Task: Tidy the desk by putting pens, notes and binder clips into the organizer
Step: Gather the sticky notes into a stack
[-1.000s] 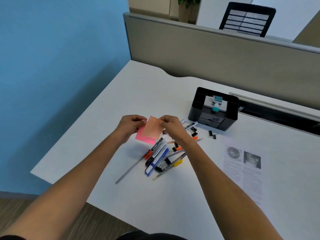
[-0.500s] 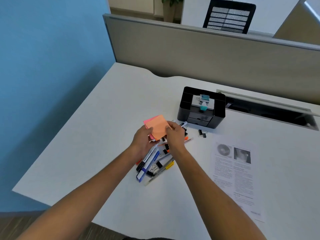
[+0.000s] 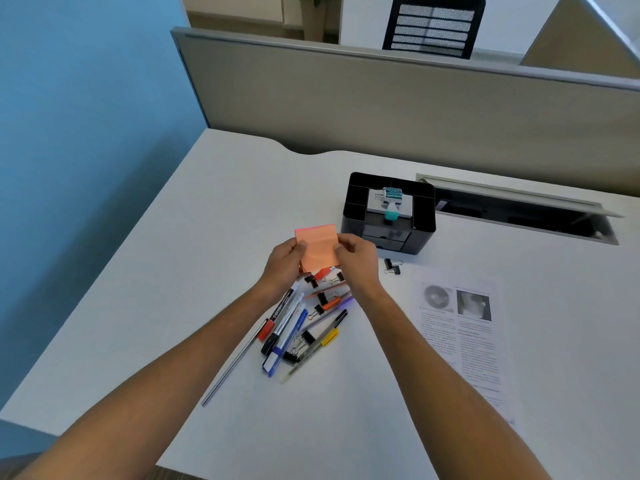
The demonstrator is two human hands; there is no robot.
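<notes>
Currently an orange sticky-note pad point(image 3: 319, 247) is pinched between left hand point(image 3: 284, 264) and right hand point(image 3: 356, 258), raised above the pen and binder-clip pile point(image 3: 304, 320) on the white counter point(image 3: 214, 237). Just beyond, the black organizer point(image 3: 388, 212) is seen; a printed sheet point(image 3: 460, 334) is noted to its right.

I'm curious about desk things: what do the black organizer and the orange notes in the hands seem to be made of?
The organizer looks like smooth, slightly glossy black plastic: its walls are thin, evenly moulded and catch a soft sheen. The orange notes, held by the left hand and right hand, look like matt paper, probably a thin sticky pad: flat, square-cut, with no shine.
</notes>
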